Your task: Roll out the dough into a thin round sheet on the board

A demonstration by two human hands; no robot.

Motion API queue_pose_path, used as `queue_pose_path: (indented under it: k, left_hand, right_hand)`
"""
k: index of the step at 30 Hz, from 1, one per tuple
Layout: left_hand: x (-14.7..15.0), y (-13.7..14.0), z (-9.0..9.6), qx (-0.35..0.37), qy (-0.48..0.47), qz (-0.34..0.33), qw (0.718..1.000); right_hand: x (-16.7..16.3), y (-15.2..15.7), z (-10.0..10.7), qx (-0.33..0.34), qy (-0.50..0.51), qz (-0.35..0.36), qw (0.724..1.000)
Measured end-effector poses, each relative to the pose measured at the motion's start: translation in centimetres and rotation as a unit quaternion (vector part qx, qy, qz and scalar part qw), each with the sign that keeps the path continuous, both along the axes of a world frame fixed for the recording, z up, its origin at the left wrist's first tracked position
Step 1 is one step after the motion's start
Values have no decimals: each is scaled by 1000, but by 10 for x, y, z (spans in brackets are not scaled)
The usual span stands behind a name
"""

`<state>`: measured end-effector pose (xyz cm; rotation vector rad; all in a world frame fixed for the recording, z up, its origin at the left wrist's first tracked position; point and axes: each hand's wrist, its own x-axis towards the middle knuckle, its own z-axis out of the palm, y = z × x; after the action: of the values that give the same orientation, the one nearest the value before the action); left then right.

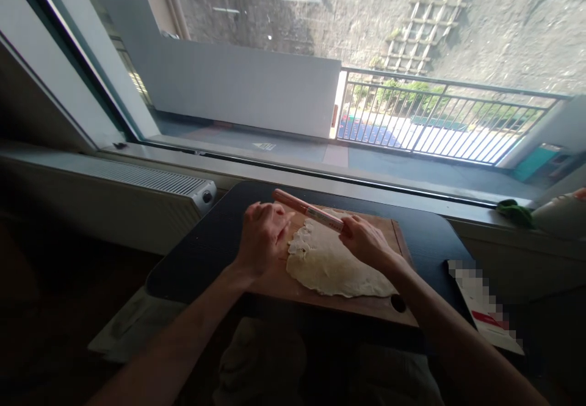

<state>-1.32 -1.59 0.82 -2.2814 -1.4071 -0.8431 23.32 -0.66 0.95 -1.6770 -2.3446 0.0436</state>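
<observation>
A sheet of rolled-out dough [339, 265] with a ragged left edge lies on a wooden cutting board [268, 284]. My right hand [366, 241] grips one end of a reddish-brown rolling pin [309, 209], which slants up to the left over the dough and has a printed label along it. Just below the pin's far end is my left hand [263, 232], above the board's left side. Its fingers are loosely bent and apart, with no object visible in them. My right forearm covers the dough's right edge.
The board rests on a dark table [192, 265] below a large window. To the left stands a white radiator [183, 195]. A package [492, 314] with a red stripe sits at the table's right side, and a green cloth [515, 212] lies on the windowsill.
</observation>
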Motion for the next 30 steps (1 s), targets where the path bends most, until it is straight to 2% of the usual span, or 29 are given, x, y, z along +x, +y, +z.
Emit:
queue_pose_path:
  k: [3, 6, 12, 17, 22, 30]
  left_hand:
    - [-1, -3, -27, -73, 58, -29, 995]
    - [-3, 1, -40, -92, 101, -34, 990]
    - [2, -2, -32, -92, 124, -24, 988]
    - [13, -18, -28, -113, 157, -87, 977]
    - [15, -23, -26, -102, 201, -99, 969]
    - [8, -22, -35, -87, 187, -104, 973]
  right_hand:
    - [28, -5, -13, -18, 2, -50, 999]
    - [39, -9, -22, -35, 10, -71, 997]
    - [39, -11, -29, -33, 34, -79, 996]
    - [39, -12, -33, -33, 36, -92, 995]
    - [39, -13, -36, -23, 31, -95, 995]
    - [40, -14, -35, -13, 32, -91, 995]
